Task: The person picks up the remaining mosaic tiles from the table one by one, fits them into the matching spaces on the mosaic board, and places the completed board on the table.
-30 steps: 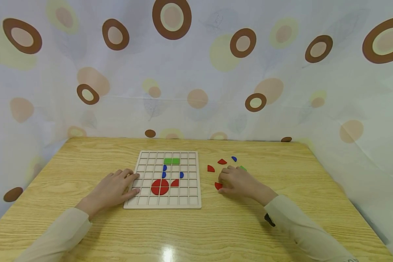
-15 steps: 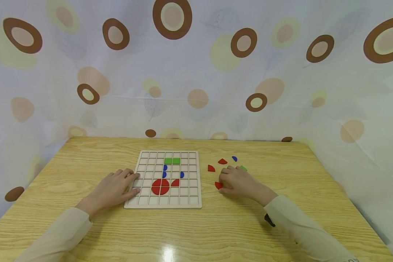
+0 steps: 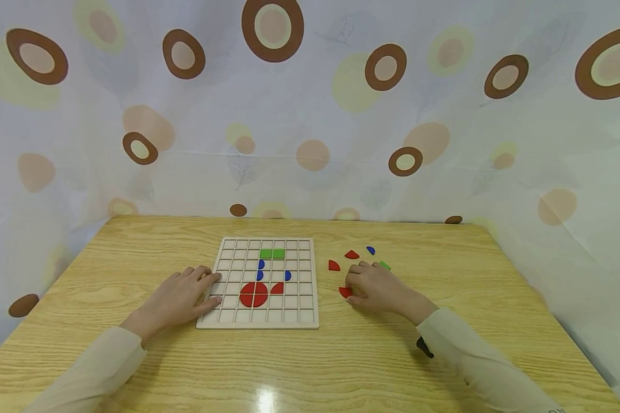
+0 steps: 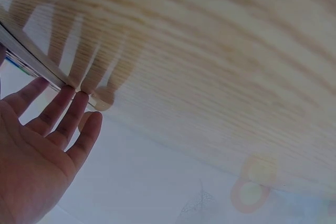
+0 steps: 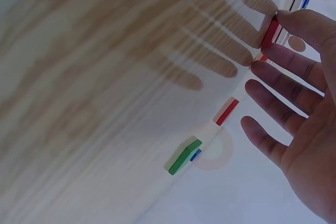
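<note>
A white grid board (image 3: 294, 315) lies on the table. It bears green squares (image 3: 271, 253), blue half-circles (image 3: 260, 269), a full circle of red quarter pieces (image 3: 254, 294) and one more red quarter piece (image 3: 277, 288). My left hand (image 3: 178, 295) rests with its fingertips on the board's left edge; in the left wrist view its fingers (image 4: 71, 119) look fairly straight. To the board's right, my right hand (image 3: 374, 289) is down at the tabletop. Its thumb and index fingertip pinch a red quarter piece (image 5: 270, 33), partly visible in the head view too.
Beyond the right hand lie two red quarter pieces, one nearer the board (image 3: 334, 265), a blue half-circle (image 3: 371, 250) and a partly hidden green piece (image 3: 384, 265). The wooden table (image 3: 310, 367) ends at a patterned curtain (image 3: 310, 183) at the back.
</note>
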A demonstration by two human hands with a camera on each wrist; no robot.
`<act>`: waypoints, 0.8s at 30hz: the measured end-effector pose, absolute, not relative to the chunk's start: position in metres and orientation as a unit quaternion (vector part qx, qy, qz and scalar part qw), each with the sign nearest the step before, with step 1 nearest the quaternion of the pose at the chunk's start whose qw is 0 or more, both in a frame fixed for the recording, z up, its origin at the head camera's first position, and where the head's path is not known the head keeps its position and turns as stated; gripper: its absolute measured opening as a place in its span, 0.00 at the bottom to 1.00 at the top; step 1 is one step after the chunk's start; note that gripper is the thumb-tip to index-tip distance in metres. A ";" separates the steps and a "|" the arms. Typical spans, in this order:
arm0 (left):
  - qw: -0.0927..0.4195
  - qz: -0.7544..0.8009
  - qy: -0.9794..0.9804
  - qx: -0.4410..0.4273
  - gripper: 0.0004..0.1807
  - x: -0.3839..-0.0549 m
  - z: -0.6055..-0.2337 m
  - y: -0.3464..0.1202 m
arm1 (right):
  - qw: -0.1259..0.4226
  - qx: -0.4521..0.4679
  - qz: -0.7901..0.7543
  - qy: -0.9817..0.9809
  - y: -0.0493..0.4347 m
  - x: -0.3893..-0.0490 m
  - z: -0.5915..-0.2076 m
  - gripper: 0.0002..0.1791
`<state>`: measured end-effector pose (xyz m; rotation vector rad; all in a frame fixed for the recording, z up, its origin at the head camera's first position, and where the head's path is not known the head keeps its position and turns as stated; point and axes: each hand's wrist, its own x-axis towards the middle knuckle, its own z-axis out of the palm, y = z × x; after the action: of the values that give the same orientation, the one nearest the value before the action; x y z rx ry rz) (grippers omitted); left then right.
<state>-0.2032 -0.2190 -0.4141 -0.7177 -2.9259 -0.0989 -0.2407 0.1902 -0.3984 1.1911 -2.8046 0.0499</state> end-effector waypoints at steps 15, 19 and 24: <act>0.066 -0.031 -0.968 -0.240 0.29 -0.204 -0.414 -0.219 | 0.054 0.395 0.031 -0.917 0.188 -0.243 -0.396 0.11; 0.071 -0.028 -0.967 -0.242 0.29 -0.204 -0.416 -0.219 | 0.071 0.402 0.037 -0.912 0.185 -0.245 -0.396 0.10; 0.078 -0.026 -0.966 -0.245 0.29 -0.204 -0.418 -0.220 | 0.089 0.412 0.045 -0.906 0.180 -0.247 -0.393 0.09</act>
<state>-0.2042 -0.2197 -0.4180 -0.7339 -2.8938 -0.0777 -0.2471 0.1802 -0.3933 1.2264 -2.6946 0.1335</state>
